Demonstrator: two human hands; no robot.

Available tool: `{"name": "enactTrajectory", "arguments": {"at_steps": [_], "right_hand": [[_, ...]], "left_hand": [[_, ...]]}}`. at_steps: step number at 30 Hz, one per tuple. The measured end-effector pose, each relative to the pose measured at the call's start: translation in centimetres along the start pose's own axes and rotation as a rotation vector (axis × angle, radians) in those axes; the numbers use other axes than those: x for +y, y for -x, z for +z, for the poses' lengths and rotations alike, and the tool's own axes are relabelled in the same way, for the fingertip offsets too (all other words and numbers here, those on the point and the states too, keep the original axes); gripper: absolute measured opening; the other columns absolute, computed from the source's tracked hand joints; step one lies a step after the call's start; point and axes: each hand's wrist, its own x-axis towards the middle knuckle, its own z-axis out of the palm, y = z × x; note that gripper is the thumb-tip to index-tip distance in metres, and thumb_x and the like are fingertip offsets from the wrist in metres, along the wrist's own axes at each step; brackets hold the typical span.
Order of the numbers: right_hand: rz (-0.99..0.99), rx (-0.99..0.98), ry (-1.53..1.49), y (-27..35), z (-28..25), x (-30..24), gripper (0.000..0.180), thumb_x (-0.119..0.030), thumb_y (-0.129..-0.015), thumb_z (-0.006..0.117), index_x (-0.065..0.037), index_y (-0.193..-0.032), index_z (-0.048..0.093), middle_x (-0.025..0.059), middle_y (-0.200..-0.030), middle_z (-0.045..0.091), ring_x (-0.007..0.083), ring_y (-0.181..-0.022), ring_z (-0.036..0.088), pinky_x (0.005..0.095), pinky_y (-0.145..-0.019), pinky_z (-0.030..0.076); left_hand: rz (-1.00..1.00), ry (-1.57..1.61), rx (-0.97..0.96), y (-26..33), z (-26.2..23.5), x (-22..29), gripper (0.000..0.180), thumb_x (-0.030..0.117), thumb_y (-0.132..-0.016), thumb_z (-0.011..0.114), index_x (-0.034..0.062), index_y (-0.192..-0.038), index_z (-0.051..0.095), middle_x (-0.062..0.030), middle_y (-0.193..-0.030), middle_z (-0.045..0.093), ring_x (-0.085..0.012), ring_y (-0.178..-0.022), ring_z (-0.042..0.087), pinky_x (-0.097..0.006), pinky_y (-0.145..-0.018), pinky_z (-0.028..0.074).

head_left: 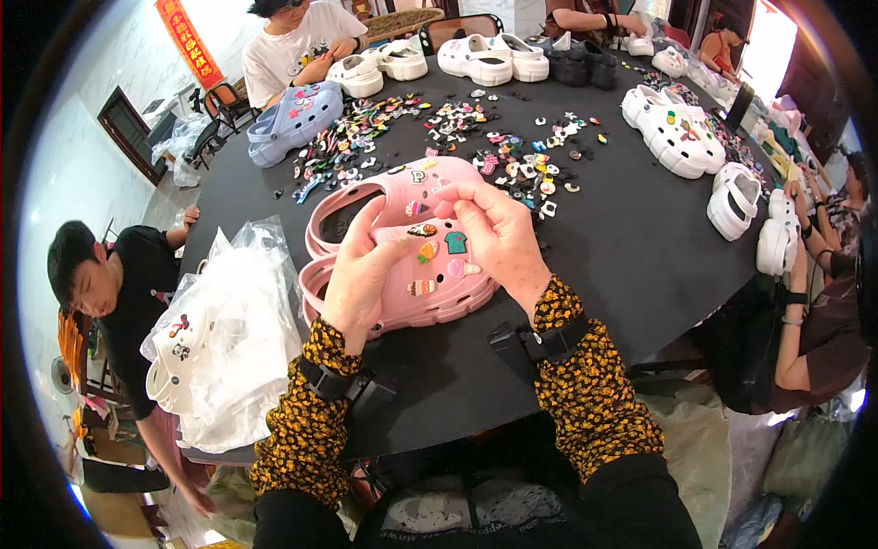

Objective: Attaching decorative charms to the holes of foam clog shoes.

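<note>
A pair of pink clogs lies side by side on the black table in front of me, the near clog (402, 297) partly covering the far clog (393, 188). Small charms dot their tops, among them a green shirt-shaped charm (455, 242) and a pink ice-cream charm (463, 268). My left hand (357, 284) grips the near clog around its opening, thumb on the upper. Over its toe end, my right hand (505, 240) has thumb and forefinger pinched together at the charms; whatever sits between the fingertips is too small to make out.
Loose charms (526, 169) are scattered across the table beyond the clogs. Clear plastic bags (242, 320) with a white clog lie at left. A blue clog (297, 121) and several white clogs (672, 133) ring the table. People sit or stand around it.
</note>
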Motion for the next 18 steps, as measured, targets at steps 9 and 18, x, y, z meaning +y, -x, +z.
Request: {"name": "enactTrajectory", "arguments": {"at_steps": [9,18], "right_hand": [[0.088,0.086,-0.115,-0.2,-1.1,-1.2,0.018,-0.007,-0.094,0.047,-0.002,-0.103,0.061,0.0023,-0.083,0.064,0.0059,-0.073,0.056,0.0210,-0.068,0.047],[-0.012,0.052,0.001,0.1,-0.4,-1.3,0.016,-0.003,-0.090,0.050,0.001,-0.101,0.061,0.0038,-0.079,0.063,0.0071,-0.070,0.058,0.0224,-0.066,0.048]], "left_hand": [[0.057,-0.065,-0.012,2.1,1.8,0.6,0.052,-0.003,-0.081,0.051,-0.0002,-0.131,0.036,-0.0139,-0.110,0.059,-0.0182,-0.095,0.062,-0.030,-0.081,0.052],[0.116,-0.076,-0.036,3.1,1.8,0.4,0.046,-0.003,-0.082,0.050,0.0010,-0.127,0.038,-0.0080,-0.110,0.055,-0.0114,-0.093,0.061,-0.025,-0.081,0.049]]}}
